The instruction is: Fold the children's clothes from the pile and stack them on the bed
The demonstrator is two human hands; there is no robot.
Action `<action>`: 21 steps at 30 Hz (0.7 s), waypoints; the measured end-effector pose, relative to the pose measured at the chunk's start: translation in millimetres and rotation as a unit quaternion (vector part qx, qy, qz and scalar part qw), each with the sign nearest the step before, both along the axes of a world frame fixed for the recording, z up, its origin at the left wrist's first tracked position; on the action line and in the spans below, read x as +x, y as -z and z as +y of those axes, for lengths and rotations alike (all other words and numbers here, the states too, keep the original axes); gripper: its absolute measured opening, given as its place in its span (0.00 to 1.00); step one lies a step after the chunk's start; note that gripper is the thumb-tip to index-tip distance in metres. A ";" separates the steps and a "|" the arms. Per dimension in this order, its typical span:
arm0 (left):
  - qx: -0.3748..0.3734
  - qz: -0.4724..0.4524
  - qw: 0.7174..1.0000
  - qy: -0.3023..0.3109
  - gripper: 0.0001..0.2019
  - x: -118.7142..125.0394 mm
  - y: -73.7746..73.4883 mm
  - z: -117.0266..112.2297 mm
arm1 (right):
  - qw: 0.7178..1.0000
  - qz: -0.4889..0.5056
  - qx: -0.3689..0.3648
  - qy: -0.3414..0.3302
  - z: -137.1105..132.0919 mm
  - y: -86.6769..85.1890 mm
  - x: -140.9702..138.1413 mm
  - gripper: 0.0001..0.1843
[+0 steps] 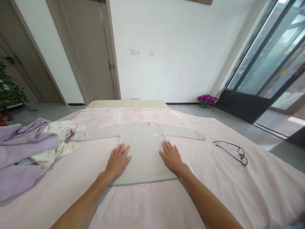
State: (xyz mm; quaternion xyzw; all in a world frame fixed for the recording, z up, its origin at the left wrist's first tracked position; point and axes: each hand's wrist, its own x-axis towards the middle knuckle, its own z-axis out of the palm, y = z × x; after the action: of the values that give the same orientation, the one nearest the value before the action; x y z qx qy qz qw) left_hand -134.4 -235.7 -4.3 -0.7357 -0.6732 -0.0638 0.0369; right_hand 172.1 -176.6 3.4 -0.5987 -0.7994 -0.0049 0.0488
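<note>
Item one: a pale grey-cream, long-sleeved top in finely ribbed knit (145, 159), spread at the centre of a pale pink cloth cover (147, 208), neckline away from the wearer and hem towards them. Both sleeves lie straight out to the sides, an arrangement that presumably keeps the body smooth and uncrowded.

Hands, two, bare. The left hand (118, 159) lies palm down over the top's left side edge, fingers stretched out, gripping nothing. The right hand (172, 156) mirrors it on the right side edge, likewise flat and holding nothing — a matched placement that seems to steady the knit evenly.

Left of the top: a loose heap comprising lavender ribbed clothing (26, 146) and a cream patterned garment (54, 156), the left sleeve's end reaching its edge. The heap sits aside, apparently to leave the middle for the top.

Right: dark-framed eyeglasses (242, 156), temples unfolded, apart from the right sleeve — likely set there out of the hands' way.

Beyond, on the floor: magenta flowers in a green pot (207, 100).
</note>
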 end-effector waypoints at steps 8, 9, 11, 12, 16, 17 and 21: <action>0.002 0.002 1.000 0.002 0.29 -1.8 3.1 -0.5 | 0.995 0.035 -0.020 -0.095 -47.1 -4.8 -38.7 0.36; 0.003 0.005 1.000 0.005 0.29 -2.2 3.1 -0.6 | 0.993 0.037 -0.018 -0.109 -50.9 -4.6 -38.7 0.35; 0.003 0.010 1.000 0.008 0.29 -3.0 2.5 -1.3 | 0.992 0.035 -0.011 -0.121 -53.6 -4.9 -32.7 0.35; 0.003 0.012 1.000 0.009 0.28 -3.5 2.1 -1.8 | 0.992 0.031 -0.008 -0.124 -52.9 -5.2 -27.2 0.34; 0.005 0.021 1.000 0.004 0.28 -7.8 1.8 -7.7 | 0.992 0.018 0.002 -0.126 -46.3 -7.1 -1.4 0.33; 0.005 0.021 1.000 0.004 0.28 -9.5 2.1 -10.2 | 0.992 0.016 0.003 -0.125 -44.8 -8.0 3.4 0.33; 0.005 0.019 1.000 0.004 0.27 -14.9 0.9 -20.1 | 0.993 0.010 -0.008 -0.117 -37.8 -18.4 6.0 0.31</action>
State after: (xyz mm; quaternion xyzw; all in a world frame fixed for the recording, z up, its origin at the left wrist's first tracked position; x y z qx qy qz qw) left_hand -149.3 -255.8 -5.2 -0.7395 -0.6690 -0.0530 0.0528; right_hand 178.1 -214.5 21.8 -0.5013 -0.8636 0.0133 0.0521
